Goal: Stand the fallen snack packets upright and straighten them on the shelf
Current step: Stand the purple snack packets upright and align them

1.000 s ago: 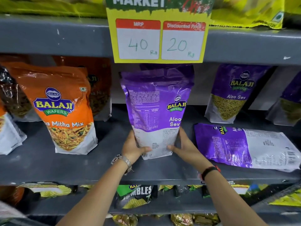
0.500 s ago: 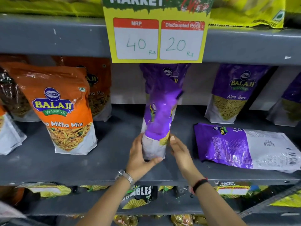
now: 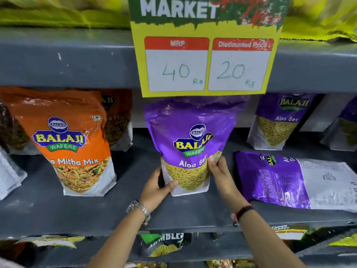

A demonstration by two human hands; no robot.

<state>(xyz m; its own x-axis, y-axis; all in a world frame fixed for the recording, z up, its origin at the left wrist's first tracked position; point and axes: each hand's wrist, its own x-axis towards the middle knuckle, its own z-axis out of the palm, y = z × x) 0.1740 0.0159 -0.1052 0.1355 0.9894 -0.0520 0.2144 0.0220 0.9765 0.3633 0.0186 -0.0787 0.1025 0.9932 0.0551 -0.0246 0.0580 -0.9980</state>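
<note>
Aloo Sev packet (image 3: 190, 144) held upright at mid-shelf; one purple packet not yet stood up.

The upright packet is gripped at its lower part by both hands; the left hand (image 3: 157, 187) is closed on the bottom left corner, thumb across the front; the right hand (image 3: 219, 171) is pressed to the lower right edge, fingers (image 3: 212, 161) wrapped onto the face; label faces forward, base on the grey shelf (image 3: 58, 209), directly beneath the price card (image 3: 206, 55). Progress is judged partial: this packet is stood but not released, and squaring may be unfinished; a fallen packet (image 3: 293, 180) lies flat, back side up, just to the right, untouched; the orange Mitha Mix packet (image 3: 63, 144) and the rear Aloo Sev packet (image 3: 280, 120) are seen standing.
</note>
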